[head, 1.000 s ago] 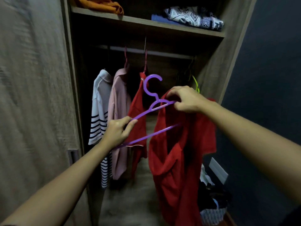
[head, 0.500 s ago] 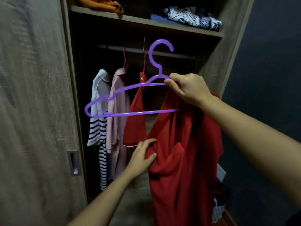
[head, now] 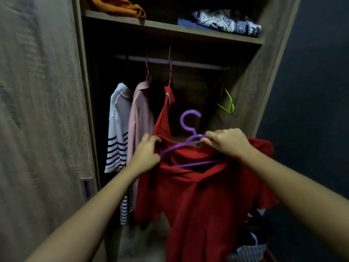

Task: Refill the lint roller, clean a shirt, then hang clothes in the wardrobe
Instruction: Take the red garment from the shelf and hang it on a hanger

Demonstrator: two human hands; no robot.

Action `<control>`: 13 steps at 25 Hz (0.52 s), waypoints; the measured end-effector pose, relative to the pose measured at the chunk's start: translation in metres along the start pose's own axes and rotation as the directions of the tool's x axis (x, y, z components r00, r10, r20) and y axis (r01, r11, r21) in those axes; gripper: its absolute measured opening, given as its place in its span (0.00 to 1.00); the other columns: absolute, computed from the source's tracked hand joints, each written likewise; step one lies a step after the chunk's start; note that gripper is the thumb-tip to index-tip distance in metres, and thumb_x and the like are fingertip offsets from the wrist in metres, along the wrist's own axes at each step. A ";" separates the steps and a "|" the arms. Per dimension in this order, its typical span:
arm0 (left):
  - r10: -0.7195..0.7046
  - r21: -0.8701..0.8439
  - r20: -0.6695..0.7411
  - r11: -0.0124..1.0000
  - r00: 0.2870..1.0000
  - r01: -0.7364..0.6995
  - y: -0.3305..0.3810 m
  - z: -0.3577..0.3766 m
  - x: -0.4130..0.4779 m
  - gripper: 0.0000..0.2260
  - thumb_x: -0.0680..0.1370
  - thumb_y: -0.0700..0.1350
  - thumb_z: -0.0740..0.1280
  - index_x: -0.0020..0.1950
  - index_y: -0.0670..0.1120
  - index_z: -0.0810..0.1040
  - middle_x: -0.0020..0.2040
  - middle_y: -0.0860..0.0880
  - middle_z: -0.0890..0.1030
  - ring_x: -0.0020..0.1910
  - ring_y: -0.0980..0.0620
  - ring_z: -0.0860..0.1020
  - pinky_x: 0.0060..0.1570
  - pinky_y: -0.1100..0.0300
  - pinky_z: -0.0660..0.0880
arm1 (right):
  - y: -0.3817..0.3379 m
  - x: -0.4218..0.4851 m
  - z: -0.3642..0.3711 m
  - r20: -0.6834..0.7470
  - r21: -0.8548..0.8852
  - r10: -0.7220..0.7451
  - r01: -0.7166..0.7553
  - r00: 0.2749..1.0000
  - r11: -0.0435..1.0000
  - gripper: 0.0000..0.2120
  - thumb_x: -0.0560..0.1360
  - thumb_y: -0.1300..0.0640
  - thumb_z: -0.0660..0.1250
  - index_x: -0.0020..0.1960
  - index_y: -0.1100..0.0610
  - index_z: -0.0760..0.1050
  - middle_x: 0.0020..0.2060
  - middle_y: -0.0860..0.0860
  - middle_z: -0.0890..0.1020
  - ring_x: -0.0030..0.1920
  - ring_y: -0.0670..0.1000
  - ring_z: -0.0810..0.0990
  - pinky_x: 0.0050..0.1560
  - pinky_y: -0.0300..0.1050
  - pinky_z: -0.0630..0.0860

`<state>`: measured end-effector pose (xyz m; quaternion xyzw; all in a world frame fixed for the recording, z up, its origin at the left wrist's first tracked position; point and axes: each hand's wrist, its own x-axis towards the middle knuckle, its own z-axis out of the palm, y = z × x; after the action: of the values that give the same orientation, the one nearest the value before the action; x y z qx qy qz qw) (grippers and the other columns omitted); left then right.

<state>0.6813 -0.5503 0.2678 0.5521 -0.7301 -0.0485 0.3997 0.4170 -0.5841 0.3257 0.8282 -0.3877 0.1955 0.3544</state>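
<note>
A red shirt [head: 204, 201] hangs in front of the open wardrobe, with a purple hanger [head: 189, 127] partly inside its neck opening. My right hand [head: 226, 142] grips the hanger just below the hook, together with the shirt's collar. My left hand [head: 147, 154] pinches the shirt's left shoulder fabric beside the hanger's left arm. The hanger's hook points up, well below the wardrobe rail [head: 170, 61].
On the rail hang a striped white shirt [head: 118, 129], a pink shirt [head: 140, 118], another red garment [head: 164, 114] and an empty green hanger [head: 227, 103]. Folded clothes lie on the top shelf [head: 170, 27]. A wardrobe door [head: 41, 129] stands left; a laundry basket [head: 247, 250] sits low right.
The hanger came down from near the rail and now sits in the shirt's neck. My left hand rose from the shirt's lower fold to its left shoulder.
</note>
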 end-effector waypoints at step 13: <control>0.202 -0.054 -0.152 0.976 0.967 -0.212 -0.019 -0.049 0.030 0.10 0.76 0.58 0.61 0.40 0.56 0.76 0.38 0.64 0.79 0.38 0.68 0.75 0.42 0.69 0.69 | 0.024 0.000 -0.001 0.162 0.504 0.458 -0.472 0.874 0.723 0.16 0.74 0.37 0.59 0.44 0.49 0.74 0.33 0.50 0.79 0.39 0.52 0.78 0.40 0.47 0.71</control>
<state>0.7251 -0.5651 0.3071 0.4605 -0.7505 0.0084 0.4739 0.3985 -0.5945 0.3369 0.7716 -0.5182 0.3659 0.0470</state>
